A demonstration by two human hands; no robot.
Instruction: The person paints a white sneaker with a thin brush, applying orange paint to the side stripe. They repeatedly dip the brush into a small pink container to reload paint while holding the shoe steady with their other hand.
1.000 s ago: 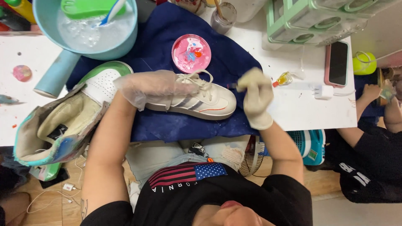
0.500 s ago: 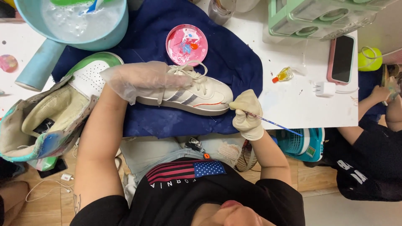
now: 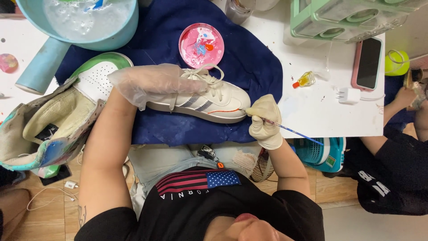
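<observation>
White leather is what I am working on: a low sneaker [image 3: 200, 100] with grey side stripes lies on its side on a dark blue cloth [image 3: 249, 62] spread over the tabletop [image 3: 312, 111]. My left hand [image 3: 154, 82], in a loose clear plastic glove, is closed over the heel and collar of the shoe and pins it to the cloth. My right hand [image 3: 264, 121], in a cream rubber glove, pinches a thin blue-handled brush [image 3: 290, 130] like a pen, the tip touching the toe end of a fine orange line that runs along the edge above the sole. A round pink dish of mixed paint [image 3: 201, 45] sits on the cloth just beyond the laces, and a light blue basin of soapy water [image 3: 80, 22] stands to the far left. Beside my left forearm lies a second, green and white shoe [image 3: 96, 73], and a phone in a pink case [image 3: 368, 63] rests well off to the right. As I judge it, the risk is a smear: the baggy left glove could slip on the smooth leather and let the shoe roll, or my right wrist could drag through the wet line. An overloaded brush could also bleed orange onto the white sole.
</observation>
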